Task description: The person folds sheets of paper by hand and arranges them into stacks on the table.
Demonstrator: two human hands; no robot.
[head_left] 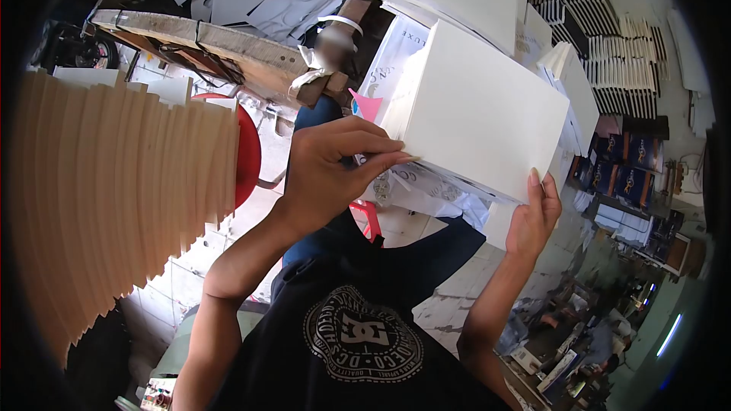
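Note:
A white paper block (487, 106) with layered page edges along its left side lies on a wrapped pile in front of me. My left hand (343, 156) pinches the block's near left corner between thumb and fingers. At the near right corner, my right hand (535, 213) has its fingertips on the top face and edge. The lower part of that grip is partly hidden. Printed plastic wrapping (426, 183) shows below the block. Behind it rises another stack of white paper (457, 0).
A tall stack of paper blocks (137, 190) stands at left beside a red stool (247, 156). A wooden-edged bin (205, 42) holds paper scraps. Several book stacks (620, 68) and dark blue packages (628, 167) are at right. A person (601, 342) is in the far background.

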